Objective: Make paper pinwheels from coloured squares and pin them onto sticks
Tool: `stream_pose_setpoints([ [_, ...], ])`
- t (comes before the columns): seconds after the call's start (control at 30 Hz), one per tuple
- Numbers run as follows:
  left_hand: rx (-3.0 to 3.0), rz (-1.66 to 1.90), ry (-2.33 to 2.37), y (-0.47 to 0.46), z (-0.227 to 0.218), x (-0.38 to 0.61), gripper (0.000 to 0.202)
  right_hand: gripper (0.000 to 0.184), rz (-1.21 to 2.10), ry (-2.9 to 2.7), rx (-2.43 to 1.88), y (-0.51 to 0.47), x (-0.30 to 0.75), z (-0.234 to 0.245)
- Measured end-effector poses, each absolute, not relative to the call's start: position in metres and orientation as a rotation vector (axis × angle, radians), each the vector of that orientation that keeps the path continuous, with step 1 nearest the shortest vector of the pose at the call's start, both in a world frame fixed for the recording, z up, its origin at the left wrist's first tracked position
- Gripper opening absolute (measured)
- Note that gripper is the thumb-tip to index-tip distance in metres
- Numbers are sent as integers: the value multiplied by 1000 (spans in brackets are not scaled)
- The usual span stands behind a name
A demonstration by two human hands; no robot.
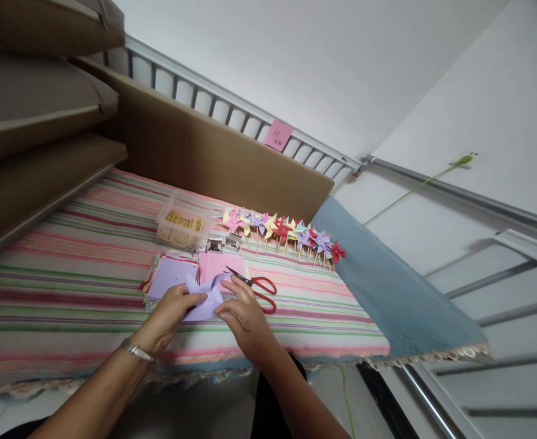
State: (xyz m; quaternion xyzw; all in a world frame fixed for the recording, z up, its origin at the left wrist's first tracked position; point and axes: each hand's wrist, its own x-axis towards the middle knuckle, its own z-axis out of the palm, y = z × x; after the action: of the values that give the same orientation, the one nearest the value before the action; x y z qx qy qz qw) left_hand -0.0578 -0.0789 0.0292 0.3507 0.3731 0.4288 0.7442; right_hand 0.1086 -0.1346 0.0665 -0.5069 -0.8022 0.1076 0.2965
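Observation:
A purple sheet of paper (203, 310), cut and partly curled, is held between my two hands over the striped cloth. My left hand (173, 312) grips its left side, thumb on top. At the right side, the fingers of my right hand (246, 316) are bent in a pinch at the paper's edge and a raised flap. Just beyond my right hand lie scissors with red handles (268, 285), blades spread a little. A stack of coloured sheets with purple on top (173, 277) lies beyond my left hand, beside pink sheets (211, 263).
Behind the sheets stands a clear plastic box (179, 238) of small wooden sticks, near small black-and-white containers (214, 246). Several colourful pinwheels on sticks (281, 228) lie in a row by a brown board (213, 152). Brown padded panels (44, 97) rise at left; metal rails (455, 189) at right.

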Motion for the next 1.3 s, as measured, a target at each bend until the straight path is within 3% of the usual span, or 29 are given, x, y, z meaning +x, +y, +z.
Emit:
stream_pose_setpoints([
  [0.53, 829, 972, 864, -80, 21, -53, 13, 8, 199, -1740, -1491, -127, 88, 59],
  [0.8, 799, 995, 857, -76, 18, -56, 18, 19, 130, -2025, -1387, -134, 94, 58],
  [0.97, 802, 957, 882, -73, 20, -60, 20, 13, 28, -2223, -1325, -137, 102, 61],
  [1.2, 807, 941, 933, -76, 23, -58, 23, 3, 122, -2036, -1386, -132, 98, 64],
  [1.3, 817, 945, 928, -77, 22, -58, 23, 6, 174, -1936, -1446, -130, 94, 63],
])
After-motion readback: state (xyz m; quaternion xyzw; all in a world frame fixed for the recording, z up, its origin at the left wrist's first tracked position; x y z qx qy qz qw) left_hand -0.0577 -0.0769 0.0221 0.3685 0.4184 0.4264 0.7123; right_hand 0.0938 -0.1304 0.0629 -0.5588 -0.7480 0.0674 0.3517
